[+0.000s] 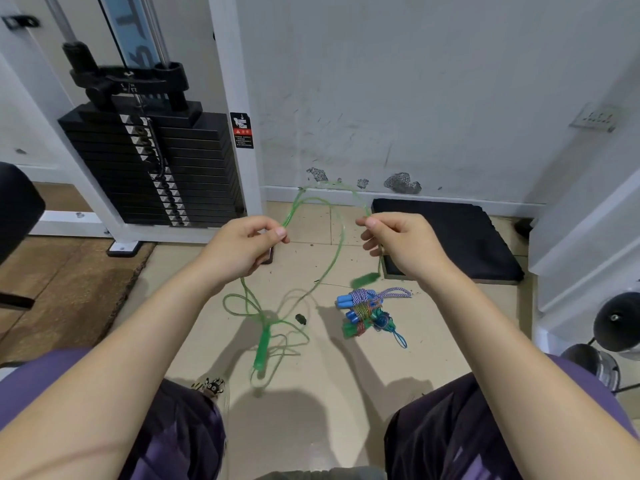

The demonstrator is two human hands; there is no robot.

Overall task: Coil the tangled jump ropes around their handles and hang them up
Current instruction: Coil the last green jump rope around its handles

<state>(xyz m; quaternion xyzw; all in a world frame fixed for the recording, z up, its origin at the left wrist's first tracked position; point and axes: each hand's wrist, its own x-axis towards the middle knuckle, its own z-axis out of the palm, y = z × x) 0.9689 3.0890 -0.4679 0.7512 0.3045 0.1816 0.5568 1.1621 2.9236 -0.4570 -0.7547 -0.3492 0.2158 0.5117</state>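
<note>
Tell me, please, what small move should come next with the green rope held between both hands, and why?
Probably draw the hands apart to work the loops loose. The left hand and right hand each pinch the green rope, which arches between them, while the rest lies looped around one green handle on the floor.

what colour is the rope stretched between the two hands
Translucent green, seen in the head view: the green rope arcs between the left hand and right hand.

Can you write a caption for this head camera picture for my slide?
Both hands, left and right, pinch a tangled green jump rope above a bundle of coiled ropes on the floor.
</note>
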